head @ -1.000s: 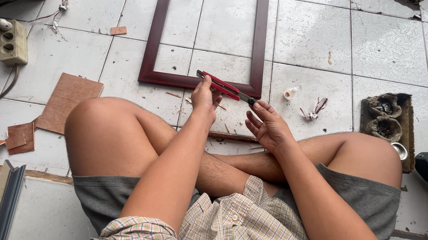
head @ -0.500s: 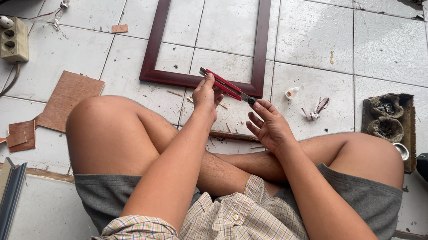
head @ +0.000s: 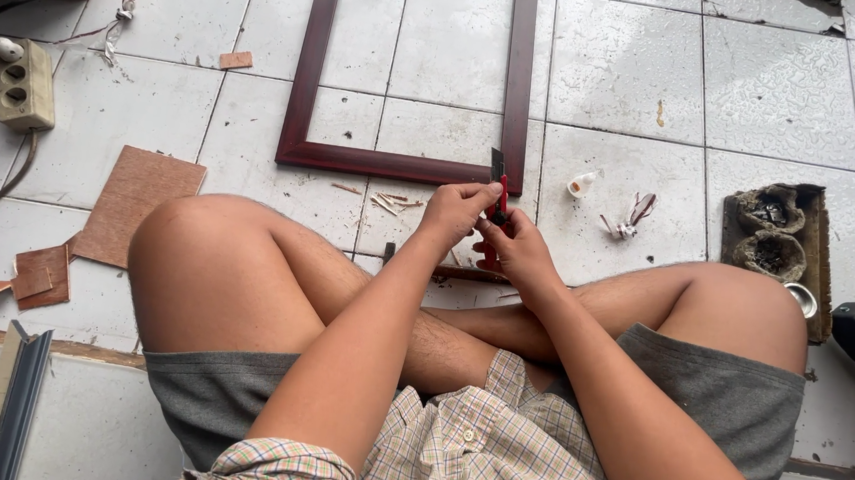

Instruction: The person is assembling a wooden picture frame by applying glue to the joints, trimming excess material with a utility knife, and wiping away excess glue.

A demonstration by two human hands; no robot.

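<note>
So I'm sitting cross-legged on the white tiled floor [head: 778, 104] with a red utility knife [head: 499, 197] held upright between both hands, right over my shins. My left hand [head: 458, 208] is pinching it near the top, fingertips closed on the body just under the dark blade that pokes up. My right hand [head: 517, 251] is wrapped around the lower part, fingers curled tight on the handle. The two hands are basically touching each other around it.

The blade tip sits just in front of the bottom right corner of the dark red wooden frame [head: 403, 163] lying flat on the tiles. I can't tell if it's actually touching the frame.

Little wood shavings [head: 390, 202] are scattered just beside my left hand. Some brown board pieces [head: 134, 200] lie past my left knee, and a power strip [head: 25, 92] sits further out that side.
</note>
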